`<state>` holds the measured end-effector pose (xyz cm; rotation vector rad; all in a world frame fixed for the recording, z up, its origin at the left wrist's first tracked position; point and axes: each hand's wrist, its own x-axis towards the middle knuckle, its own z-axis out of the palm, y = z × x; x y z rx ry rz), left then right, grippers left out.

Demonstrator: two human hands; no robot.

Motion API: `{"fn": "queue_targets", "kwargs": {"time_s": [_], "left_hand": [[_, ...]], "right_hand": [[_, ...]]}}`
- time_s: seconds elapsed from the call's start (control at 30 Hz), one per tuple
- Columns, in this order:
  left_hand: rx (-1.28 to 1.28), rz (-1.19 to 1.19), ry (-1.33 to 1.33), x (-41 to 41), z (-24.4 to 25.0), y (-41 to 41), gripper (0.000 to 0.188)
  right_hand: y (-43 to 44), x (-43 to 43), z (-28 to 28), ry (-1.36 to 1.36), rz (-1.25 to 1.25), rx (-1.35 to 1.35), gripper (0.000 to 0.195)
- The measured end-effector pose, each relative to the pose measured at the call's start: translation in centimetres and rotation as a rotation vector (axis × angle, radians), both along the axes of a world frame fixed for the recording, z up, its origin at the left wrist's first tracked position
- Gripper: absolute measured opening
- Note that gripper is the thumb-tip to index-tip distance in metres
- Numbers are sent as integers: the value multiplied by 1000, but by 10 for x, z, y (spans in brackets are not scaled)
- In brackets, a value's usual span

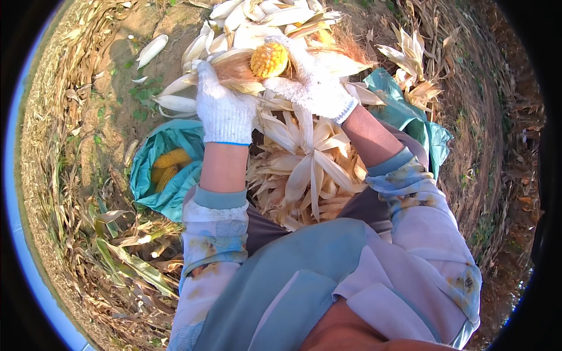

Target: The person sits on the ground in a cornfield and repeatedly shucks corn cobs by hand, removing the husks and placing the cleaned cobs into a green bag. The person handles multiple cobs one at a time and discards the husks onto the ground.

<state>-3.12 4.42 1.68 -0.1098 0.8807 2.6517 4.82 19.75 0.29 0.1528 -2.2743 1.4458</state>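
Both hands wear white knitted gloves. A yellow ear of corn (269, 60) points its end up at the camera, between the hands; my right hand (309, 79) curls around it, thumb below and fingers above. My left hand (224, 101) is closed on pale corn husk (246, 85) with brown silk, at the left of the ear. Beneath the hands, a heap of stripped dry husks (307, 166) lies between the knees. Beyond them is a pile of ears still in pale husks (281, 17). How the husk joins the ear is hidden.
An open green woven sack (145, 162) at the left holds several husked yellow ears (171, 160). Another green sack (404, 103) lies at the right beside dry husks (410, 57). One husk-covered ear (153, 50) lies apart on the soil. Dry stalks and leaves cover the ground at both sides.
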Motion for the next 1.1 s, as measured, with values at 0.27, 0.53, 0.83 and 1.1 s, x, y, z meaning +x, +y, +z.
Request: {"fn": "queue_targets", "kwargs": {"time_s": [0.27, 0.53, 0.83, 1.1], "left_hand": [[129, -272, 13, 2, 3, -9, 39], [161, -200, -15, -2, 5, -42, 33], [-917, 97, 627, -16, -7, -70, 47], [-885, 308, 1172, 25, 29, -46, 52]], "right_hand": [[3, 4, -10, 28, -94, -396, 48], [89, -25, 2, 370, -333, -1428, 45], [71, -15, 16, 357, -487, -490, 52], [25, -6, 23, 225, -487, 226, 72]]}}
